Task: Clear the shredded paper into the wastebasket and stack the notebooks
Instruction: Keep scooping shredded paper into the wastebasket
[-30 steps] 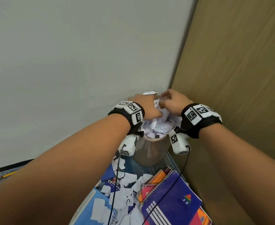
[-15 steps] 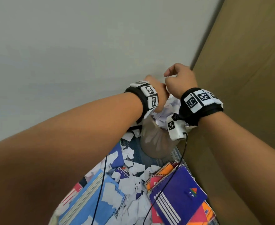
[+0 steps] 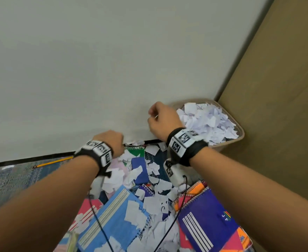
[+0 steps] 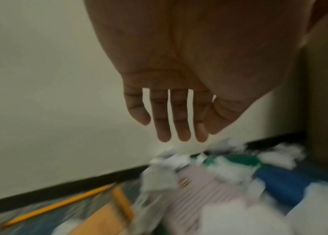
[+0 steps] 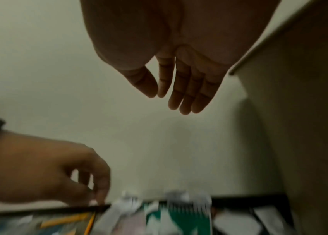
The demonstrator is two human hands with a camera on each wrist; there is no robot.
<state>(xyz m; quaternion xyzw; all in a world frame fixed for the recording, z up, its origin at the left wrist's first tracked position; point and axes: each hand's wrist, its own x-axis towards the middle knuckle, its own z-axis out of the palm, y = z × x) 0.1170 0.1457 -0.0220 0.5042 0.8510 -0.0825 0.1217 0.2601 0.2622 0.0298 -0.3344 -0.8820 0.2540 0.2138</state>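
The wastebasket (image 3: 238,135) stands on the floor in the corner where the white wall (image 3: 95,60) meets a brown panel (image 3: 277,106), and it is heaped to the rim with shredded paper (image 3: 207,120). The right hand (image 3: 161,120) hangs just left of the wastebasket, above the floor; in the right wrist view its fingers (image 5: 183,95) point down, relaxed and close together, holding nothing. The left hand (image 3: 111,140) is lower and farther left of the wastebasket, near the black baseboard (image 3: 40,158); in the left wrist view its fingers (image 4: 179,114) are straight and slightly spread, also empty, just above loose scraps (image 3: 157,200). More of these scraps lie scattered over the notebooks in front of the wastebasket: a green notebook (image 3: 136,151) by the baseboard, a small blue one (image 3: 139,171) nearer, a large light-blue one (image 3: 117,219), a pink one (image 3: 87,211) at its left, and a purple spiral one (image 3: 207,220) lying on orange ones (image 3: 195,190) nearest the panel. A pencil (image 3: 53,162) lies on the floor along the baseboard, well left of the wastebasket.
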